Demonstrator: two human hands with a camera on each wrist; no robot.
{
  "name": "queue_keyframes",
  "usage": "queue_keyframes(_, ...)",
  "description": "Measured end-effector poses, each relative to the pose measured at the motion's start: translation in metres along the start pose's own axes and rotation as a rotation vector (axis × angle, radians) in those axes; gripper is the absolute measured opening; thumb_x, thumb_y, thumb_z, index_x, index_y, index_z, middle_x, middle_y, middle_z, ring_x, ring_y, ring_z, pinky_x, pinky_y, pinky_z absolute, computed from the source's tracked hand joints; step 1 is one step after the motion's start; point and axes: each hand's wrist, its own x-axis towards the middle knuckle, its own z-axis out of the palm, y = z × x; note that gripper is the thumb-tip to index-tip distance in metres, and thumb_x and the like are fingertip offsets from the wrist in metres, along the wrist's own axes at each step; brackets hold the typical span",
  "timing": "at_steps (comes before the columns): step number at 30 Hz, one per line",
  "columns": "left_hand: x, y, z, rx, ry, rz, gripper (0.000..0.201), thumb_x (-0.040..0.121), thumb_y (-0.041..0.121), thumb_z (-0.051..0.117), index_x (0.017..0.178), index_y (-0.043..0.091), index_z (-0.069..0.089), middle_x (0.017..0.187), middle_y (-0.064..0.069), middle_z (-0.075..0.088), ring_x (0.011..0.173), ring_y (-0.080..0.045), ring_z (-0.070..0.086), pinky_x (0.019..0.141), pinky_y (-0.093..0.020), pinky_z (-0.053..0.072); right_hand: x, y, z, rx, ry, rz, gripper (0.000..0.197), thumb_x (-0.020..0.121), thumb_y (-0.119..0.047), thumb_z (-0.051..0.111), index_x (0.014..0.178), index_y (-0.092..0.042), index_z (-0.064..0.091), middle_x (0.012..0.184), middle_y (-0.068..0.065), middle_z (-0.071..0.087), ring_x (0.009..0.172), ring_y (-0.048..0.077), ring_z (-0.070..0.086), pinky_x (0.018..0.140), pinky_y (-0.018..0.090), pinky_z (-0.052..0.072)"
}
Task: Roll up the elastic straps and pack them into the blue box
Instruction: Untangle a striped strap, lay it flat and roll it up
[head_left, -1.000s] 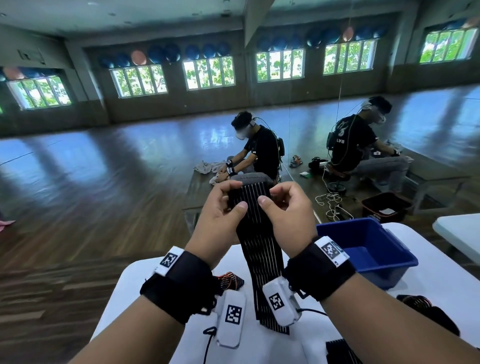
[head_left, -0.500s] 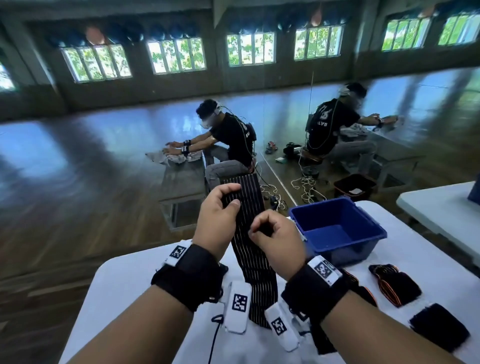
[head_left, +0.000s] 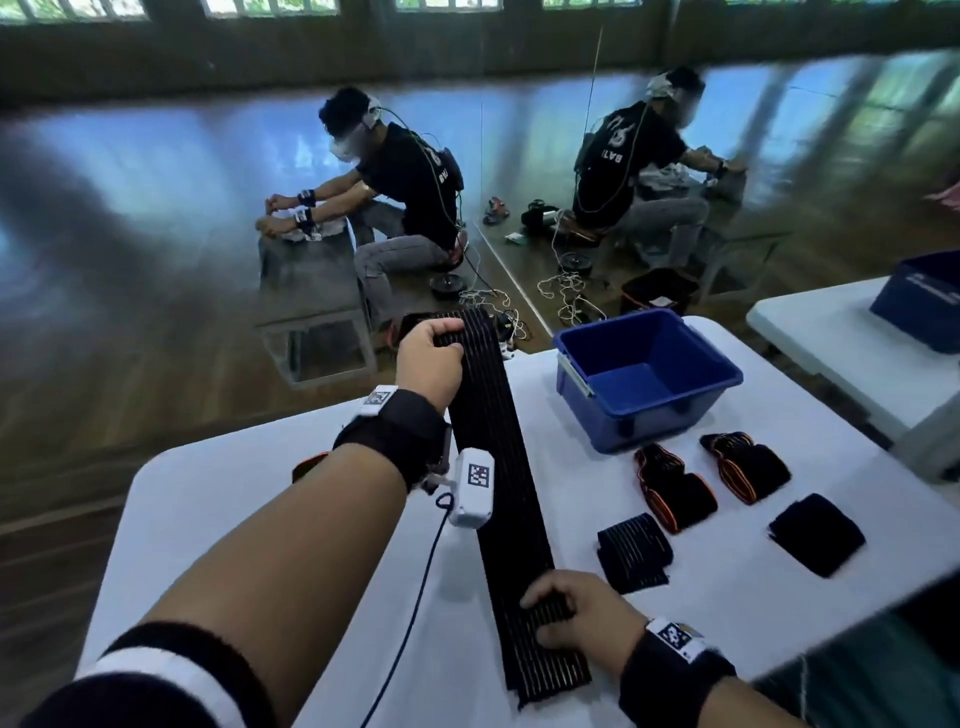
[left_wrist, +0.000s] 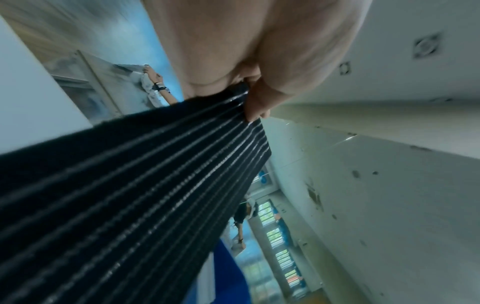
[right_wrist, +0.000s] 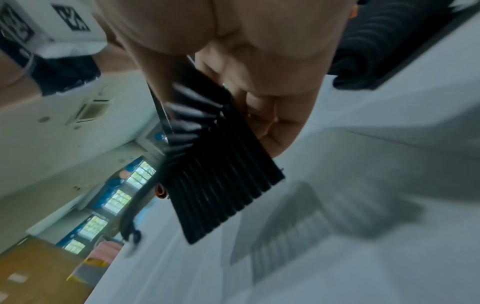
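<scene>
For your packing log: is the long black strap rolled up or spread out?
Spread out: the strap runs flat and unrolled between the left hand and right hand.

Head view looks steeply down and forward over the white table (head_left: 218, 499) toward a mirrored wall, while left wrist view peers close along the palm, up at the ceiling, right wrist view close past curled fingers at tabletop; all three share the black strap (head_left: 498, 467).
</scene>
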Motion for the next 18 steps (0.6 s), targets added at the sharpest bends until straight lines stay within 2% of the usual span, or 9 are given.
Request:
queue_keyframes(2,0.009,-0.03,0.003,0.088,-0.031,-0.031,0.032,0.087,-0.005,0.059,0.09,0.026,0.068,0.107,-0.016,0.073,0.088,-0.03,0.069,0.087,-0.041,0.058,-0.009,0.011,0.005,0.02,0.019,0.06,0.029,0.076,0.009,0.072,0.093,-0.015,0.072,0.098,0.008,0.073,0.086,0.013,0.07,0.078,0.031,0.057)
queue_keyframes(4,0.017,-0.058,0.005,0.17,-0.038,-0.061,0.03,0.086,-0.002,0.062,0.092,0.026,0.068,0.106,-0.012,0.074,0.09,-0.028,0.069,0.087,-0.039,0.058,-0.018,0.023,0.012,-0.01,0.054,0.112,0.022,0.081,-0.003,0.075,0.095,-0.02,0.071,0.103,0.005,0.072,0.089,0.011,0.069,0.082,0.032,0.058)
queue_keyframes(6,0.024,-0.083,0.005,0.233,-0.04,-0.092,0.028,0.084,-0.001,0.066,0.089,0.027,0.068,0.104,-0.01,0.074,0.093,-0.027,0.07,0.088,-0.041,0.059,-0.029,0.031,0.018,-0.028,0.106,0.182,0.016,0.084,-0.013,0.075,0.095,-0.024,0.069,0.103,0.003,0.067,0.081,0.009,0.065,0.069,0.026,0.058)
queue_keyframes(8,0.03,-0.104,0.003,0.278,-0.061,-0.125,0.027,0.081,-0.002,0.071,0.085,0.024,0.068,0.106,-0.012,0.074,0.091,-0.025,0.069,0.09,-0.041,0.058,-0.036,0.039,0.022,-0.005,0.165,0.232,0.014,0.086,-0.014,0.073,0.095,-0.023,0.068,0.097,0.001,0.061,0.07,0.006,0.06,0.058,0.021,0.054)
queue_keyframes(11,0.033,-0.135,0.002,0.352,-0.098,-0.181,0.025,0.079,-0.001,0.077,0.087,0.021,0.068,0.107,-0.011,0.072,0.092,-0.024,0.068,0.091,-0.041,0.058,-0.045,0.054,0.027,0.073,0.236,0.245,0.017,0.082,-0.014,0.073,0.091,-0.027,0.065,0.102,0.006,0.068,0.079,0.019,0.067,0.061,0.037,0.059)
queue_keyframes(12,0.033,-0.143,0.003,0.374,-0.111,-0.193,0.026,0.078,-0.001,0.078,0.086,0.022,0.068,0.106,-0.01,0.071,0.093,-0.026,0.068,0.09,-0.042,0.059,-0.048,0.058,0.03,0.1,0.264,0.253,0.02,0.081,-0.014,0.073,0.09,-0.028,0.063,0.103,0.005,0.07,0.08,0.023,0.067,0.059,0.038,0.058)
queue_keyframes(14,0.032,-0.155,0.005,0.413,-0.137,-0.185,0.025,0.08,-0.001,0.074,0.089,0.021,0.069,0.103,-0.008,0.07,0.095,-0.028,0.068,0.091,-0.042,0.058,-0.052,0.064,0.035,0.084,0.326,0.236,0.024,0.081,-0.014,0.073,0.093,-0.027,0.056,0.098,-0.005,0.07,0.079,0.019,0.064,0.058,0.033,0.053)
queue_keyframes(16,0.033,-0.164,0.009,0.434,-0.162,-0.162,0.025,0.084,-0.003,0.066,0.093,0.02,0.069,0.102,-0.006,0.068,0.097,-0.028,0.068,0.093,-0.042,0.057,-0.056,0.067,0.038,-0.007,0.391,0.213,0.028,0.082,-0.015,0.073,0.098,-0.024,0.053,0.09,-0.014,0.063,0.083,0.012,0.06,0.066,0.021,0.049)
queue_keyframes(18,0.034,-0.167,0.014,0.451,-0.194,-0.137,0.025,0.086,-0.004,0.062,0.095,0.019,0.069,0.105,-0.008,0.069,0.096,-0.027,0.067,0.093,-0.04,0.057,-0.06,0.07,0.037,-0.07,0.434,0.203,0.031,0.08,-0.02,0.074,0.098,-0.028,0.05,0.085,-0.011,0.053,0.081,0.01,0.053,0.069,0.018,0.045)
